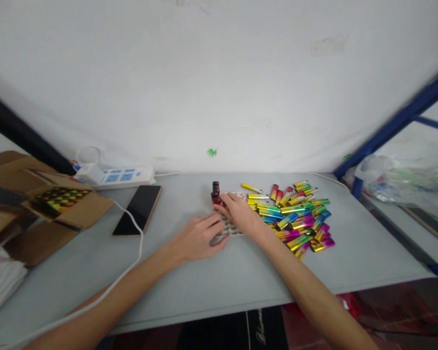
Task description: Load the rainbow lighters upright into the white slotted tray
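A small white tray with rows of cells [234, 230] lies on the grey table [219, 277]. My left hand [200, 237] rests on the tray's left edge, fingers curled against it. My right hand [239, 212] reaches over the tray, fingertips pinched on a red lighter [216, 199] standing at the tray's far left corner beside a couple of dark-topped lighters [215, 186]. Just right of the tray lies a pile of several shiny rainbow-coloured lighters [295, 216].
A black phone [138, 209] with a white cable lies left of the tray. A white power strip [115, 176] sits by the wall. An open cardboard box [63, 201] holds more lighters at left. Blue shelving [397, 121] and plastic bags stand at right.
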Demonstrator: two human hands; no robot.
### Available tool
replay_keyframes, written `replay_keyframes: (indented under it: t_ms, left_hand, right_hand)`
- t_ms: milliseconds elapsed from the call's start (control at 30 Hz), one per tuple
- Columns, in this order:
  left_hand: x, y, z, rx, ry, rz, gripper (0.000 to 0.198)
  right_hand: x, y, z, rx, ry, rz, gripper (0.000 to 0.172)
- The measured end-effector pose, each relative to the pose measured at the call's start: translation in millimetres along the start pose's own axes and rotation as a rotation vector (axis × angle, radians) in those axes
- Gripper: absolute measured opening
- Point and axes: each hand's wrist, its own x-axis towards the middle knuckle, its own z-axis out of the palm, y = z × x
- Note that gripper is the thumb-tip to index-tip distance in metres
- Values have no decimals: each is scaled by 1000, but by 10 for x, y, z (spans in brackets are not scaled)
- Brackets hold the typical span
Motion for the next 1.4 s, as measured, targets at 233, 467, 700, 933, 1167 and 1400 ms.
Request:
replay_keyframes:
  t_ms: [233,467,700,933,1167,1400]
  left_hand:
    - [17,-44,50,84,67,214,11]
    - [8,-127,96,122,67,241,6]
    - [31,-139,103,121,26,204,4]
    - [46,-141,100,89,54,229,5]
    - [61,-145,-79,26,142,68,30]
    - [96,-399,-250,30,221,-151,48]
  right_hand:
    - [-24,-15,-40,-24,-14,-10,22]
    - [-162,579,-623,-124,193,336,28]
    - [-321,1048,-750,-451,130,814,38]
    - [-215,1101,-718,-162,259,743,32]
    - [-202,845,-700,937,381,462,48]
    - [-87,346,-498,1229,219,497,66]
